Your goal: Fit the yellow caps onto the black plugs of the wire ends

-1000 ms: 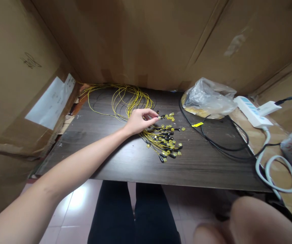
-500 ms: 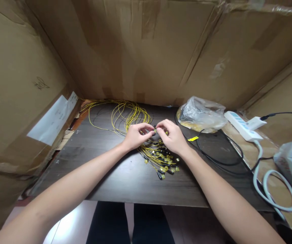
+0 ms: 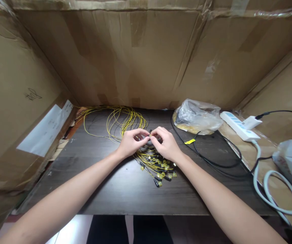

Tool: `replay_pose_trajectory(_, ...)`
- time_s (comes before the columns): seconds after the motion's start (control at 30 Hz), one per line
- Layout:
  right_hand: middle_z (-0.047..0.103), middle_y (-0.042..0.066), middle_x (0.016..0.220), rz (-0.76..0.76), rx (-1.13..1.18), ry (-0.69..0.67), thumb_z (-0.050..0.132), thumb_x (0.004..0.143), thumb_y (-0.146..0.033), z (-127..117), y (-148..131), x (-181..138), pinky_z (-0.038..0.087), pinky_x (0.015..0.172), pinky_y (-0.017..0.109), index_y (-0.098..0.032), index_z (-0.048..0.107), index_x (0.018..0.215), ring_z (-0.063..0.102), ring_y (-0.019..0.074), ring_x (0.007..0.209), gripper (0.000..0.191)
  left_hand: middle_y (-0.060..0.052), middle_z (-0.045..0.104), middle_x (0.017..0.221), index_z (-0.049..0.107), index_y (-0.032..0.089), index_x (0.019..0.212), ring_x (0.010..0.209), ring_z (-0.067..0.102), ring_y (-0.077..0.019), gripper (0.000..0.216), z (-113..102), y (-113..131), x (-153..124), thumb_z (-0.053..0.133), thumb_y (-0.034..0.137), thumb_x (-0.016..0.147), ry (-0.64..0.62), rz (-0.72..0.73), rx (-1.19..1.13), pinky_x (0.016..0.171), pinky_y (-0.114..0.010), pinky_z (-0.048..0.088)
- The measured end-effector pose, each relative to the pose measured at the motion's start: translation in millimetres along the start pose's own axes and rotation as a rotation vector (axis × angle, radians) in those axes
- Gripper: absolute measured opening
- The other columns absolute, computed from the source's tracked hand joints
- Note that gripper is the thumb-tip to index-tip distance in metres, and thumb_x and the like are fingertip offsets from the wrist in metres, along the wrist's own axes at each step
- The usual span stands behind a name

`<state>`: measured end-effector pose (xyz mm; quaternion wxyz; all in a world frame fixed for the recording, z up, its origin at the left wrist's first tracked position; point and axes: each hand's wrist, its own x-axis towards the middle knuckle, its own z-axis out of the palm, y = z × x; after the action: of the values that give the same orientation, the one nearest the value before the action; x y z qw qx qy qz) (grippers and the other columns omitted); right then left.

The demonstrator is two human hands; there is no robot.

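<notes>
Pinching one connector end between both hands

Item: connector end (image 3: 150, 135), small, black and yellow, held just above the worktop (image 3: 105, 193) at mid-depth. Left hand (image 3: 130, 143) and right hand (image 3: 167, 146) each grip it by the fingertips, hands nearly touching. A two-sided pinch probably suits so small a part. Its long axis seems to run left to right between the hands, but which way it points is too small to tell. Its yellow cables (image 3: 115, 118) loop away to the far left. Loose capped ends (image 3: 162, 167) lie just below the hands.
</notes>
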<state>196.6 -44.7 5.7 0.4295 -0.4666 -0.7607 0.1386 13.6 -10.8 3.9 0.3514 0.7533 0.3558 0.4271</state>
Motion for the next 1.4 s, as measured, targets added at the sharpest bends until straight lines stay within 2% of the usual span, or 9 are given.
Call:
replay_pose_trajectory(0.2, 0.062, 0.005, 0.084, -0.002, -0.016, -0.044, 0.054, 0.093, -0.019, 0, 1, 1, 0.041, 0.076, 0.034, -0.02, 0.058, 0.083, 0.054, 0.021, 0.083, 0.011, -0.004, 0.076, 0.081, 0.076, 0.015, 0.09, 0.063, 0.063, -0.0112, 0.017, 0, -2, 0, 0.072, 0.03, 0.083, -0.011, -0.001, -0.014, 0.059, -0.021, 0.051)
replay_pose_trajectory(0.53, 0.063, 0.004, 0.078, 0.036, 0.004, -0.152, 0.042, 0.102, -0.023, -1, 2, 2, 0.038, 0.075, 0.035, -0.021, 0.057, 0.076, 0.051, 0.0204, 0.077, 0.03, -0.004, 0.075, 0.079, 0.076, 0.015, 0.088, 0.061, 0.061, -0.0103, 0.015, 0, -3, 0, 0.071, 0.027, 0.081, -0.018, 0.026, 0.005, 0.057, -0.02, 0.049)
replay_pose_trajectory(0.7, 0.065, 0.005, 0.082, 0.037, -0.022, -0.135, 0.044, 0.101, -0.025, -1, 1, 2, 0.039, 0.077, 0.036, -0.021, 0.058, 0.08, 0.052, 0.0212, 0.08, 0.026, -0.004, 0.075, 0.079, 0.076, 0.015, 0.088, 0.063, 0.062, -0.0113, 0.016, 0, -3, 1, 0.072, 0.028, 0.081, -0.023, -0.002, -0.019, 0.059, -0.021, 0.05)
replay_pose_trajectory(1.0, 0.07, 0.006, 0.09, 0.039, -0.099, -0.125, 0.059, 0.093, -0.022, -9, 5, 2, 0.042, 0.081, 0.039, -0.02, 0.065, 0.092, 0.057, 0.0241, 0.091, 0.006, -0.005, 0.077, 0.08, 0.077, 0.015, 0.089, 0.063, 0.064, -0.0129, 0.018, 0, -4, 2, 0.073, 0.03, 0.082, -0.039, -0.034, -0.016, 0.059, -0.023, 0.05)
replay_pose_trajectory(1.2, 0.072, 0.006, 0.09, 0.035, -0.089, -0.124, 0.058, 0.096, -0.025, -10, 4, 3, 0.043, 0.081, 0.038, -0.021, 0.067, 0.09, 0.058, 0.0234, 0.09, 0.011, -0.006, 0.078, 0.085, 0.078, 0.014, 0.09, 0.071, 0.07, -0.0151, 0.019, 1, -5, 2, 0.074, 0.031, 0.082, -0.014, -0.031, -0.051, 0.066, -0.024, 0.055)
replay_pose_trajectory(1.4, 0.068, 0.005, 0.085, 0.051, -0.067, -0.159, 0.048, 0.1, -0.026, -9, 1, 2, 0.042, 0.079, 0.036, -0.021, 0.061, 0.083, 0.055, 0.0217, 0.085, 0.022, -0.006, 0.079, 0.086, 0.079, 0.016, 0.091, 0.072, 0.07, -0.0146, 0.018, 1, -5, 0, 0.073, 0.031, 0.084, -0.001, 0.01, -0.027, 0.062, -0.022, 0.053)
